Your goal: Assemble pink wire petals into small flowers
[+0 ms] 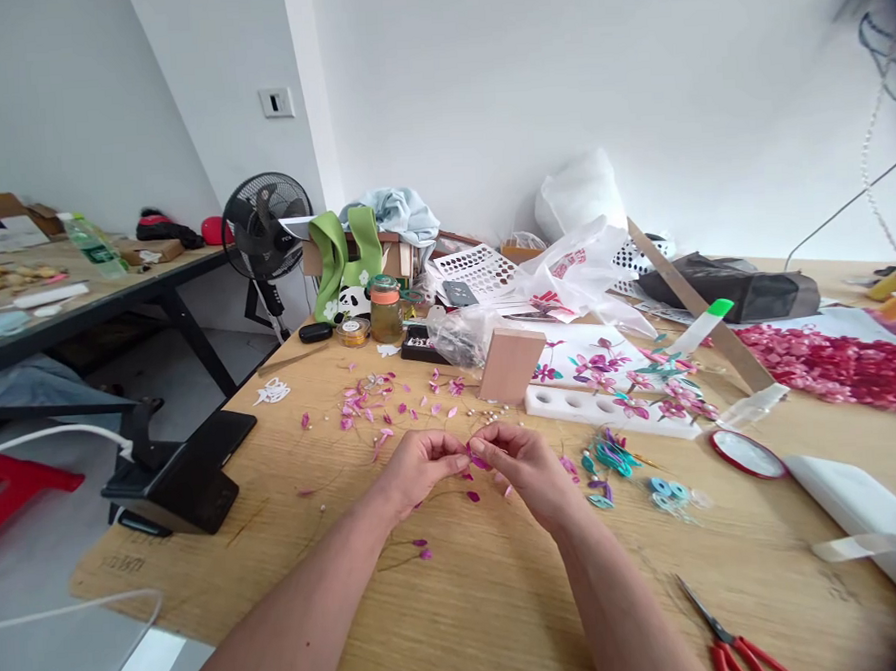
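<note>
Over the middle of the wooden table, my left hand and my right hand meet fingertip to fingertip. Both are closed in a pinch on a small magenta petal; its exact shape is partly covered by the fingers. Just below lies a loose magenta petal. Nearer to me are two petals on thin wires. Beyond my left hand, pink petals and small beads are scattered. Right of my right hand sits a bunch of teal and purple wired pieces.
A white block with round holes holds finished-looking pink flowers. Behind my hands stands a wooden block. Red-handled scissors lie at front right, near a tape roll. A black box-like device stands at the left edge.
</note>
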Demonstrator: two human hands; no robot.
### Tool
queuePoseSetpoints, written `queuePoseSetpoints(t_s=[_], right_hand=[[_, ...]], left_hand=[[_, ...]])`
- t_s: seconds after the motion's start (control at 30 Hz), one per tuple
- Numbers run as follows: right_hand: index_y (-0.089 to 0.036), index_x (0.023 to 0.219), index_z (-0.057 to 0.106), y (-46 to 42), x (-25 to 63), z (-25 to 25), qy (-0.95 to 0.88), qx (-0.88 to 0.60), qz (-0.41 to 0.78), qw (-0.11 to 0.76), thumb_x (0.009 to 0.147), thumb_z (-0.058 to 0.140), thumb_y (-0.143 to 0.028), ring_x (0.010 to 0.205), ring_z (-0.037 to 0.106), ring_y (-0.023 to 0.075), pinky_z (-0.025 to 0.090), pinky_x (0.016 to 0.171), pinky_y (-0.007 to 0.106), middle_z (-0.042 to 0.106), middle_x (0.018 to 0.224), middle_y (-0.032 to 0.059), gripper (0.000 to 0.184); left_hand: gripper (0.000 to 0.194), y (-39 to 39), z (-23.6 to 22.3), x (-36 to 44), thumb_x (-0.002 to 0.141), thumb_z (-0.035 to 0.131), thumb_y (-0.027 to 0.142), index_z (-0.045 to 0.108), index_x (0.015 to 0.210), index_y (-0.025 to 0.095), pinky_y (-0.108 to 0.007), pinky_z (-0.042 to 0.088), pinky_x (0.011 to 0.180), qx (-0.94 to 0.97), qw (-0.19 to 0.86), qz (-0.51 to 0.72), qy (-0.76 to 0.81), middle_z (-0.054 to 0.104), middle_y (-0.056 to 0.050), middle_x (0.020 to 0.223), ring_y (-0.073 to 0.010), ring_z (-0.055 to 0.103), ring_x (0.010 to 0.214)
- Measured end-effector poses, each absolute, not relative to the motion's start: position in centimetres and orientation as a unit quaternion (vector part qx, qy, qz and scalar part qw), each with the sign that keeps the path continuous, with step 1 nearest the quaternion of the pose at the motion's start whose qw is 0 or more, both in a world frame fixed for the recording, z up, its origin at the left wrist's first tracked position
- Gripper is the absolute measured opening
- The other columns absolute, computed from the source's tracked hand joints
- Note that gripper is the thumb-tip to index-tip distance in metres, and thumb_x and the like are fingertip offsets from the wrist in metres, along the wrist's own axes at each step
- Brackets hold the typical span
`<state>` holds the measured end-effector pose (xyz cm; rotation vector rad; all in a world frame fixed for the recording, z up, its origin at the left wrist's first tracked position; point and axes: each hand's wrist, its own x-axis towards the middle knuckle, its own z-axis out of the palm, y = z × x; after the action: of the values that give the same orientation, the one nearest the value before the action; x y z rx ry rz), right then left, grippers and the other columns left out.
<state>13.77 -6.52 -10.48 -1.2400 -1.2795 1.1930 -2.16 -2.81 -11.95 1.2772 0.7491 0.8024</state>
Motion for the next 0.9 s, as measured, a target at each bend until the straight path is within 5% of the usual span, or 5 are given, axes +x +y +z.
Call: queuePoseSetpoints(t_s=[0.37,0.9], right_hand=[[-0.018,0.078,0.057,-6.86,13.37,-9.91,-0.533,-0.505,0.499,0.460,0.077,0.058,-0.056,0.057,0.046,0.0108,0.030,0.047,0.022,0.053,0.064,-0.0009,0.038],[-0.017,0.066,0.058,-6.60,13.52,-10.36,-0.507,-0.497,0.543,0.449,0.067,0.070,-0.052,0.043,0.041,0.0072,0.027,0.041,0.021,0.052,0.050,-0.0038,0.037]], left_hand=[[0.019,-2.72,-12.19,-2.07,0.064,0.074,0.031,0.068,0.069,0.014,-0.028,0.044,0.068,0.561,0.672,0.359,0.325,0.067,-0.003,0.068,-0.0154,0.059,0.066],[0.019,-2.67,-12.20,-2.14,0.064,0.074,0.031,0.070,0.071,0.013,-0.028,0.044,0.067,0.579,0.661,0.320,0.353,0.070,-0.004,0.069,-0.0160,0.061,0.065]])
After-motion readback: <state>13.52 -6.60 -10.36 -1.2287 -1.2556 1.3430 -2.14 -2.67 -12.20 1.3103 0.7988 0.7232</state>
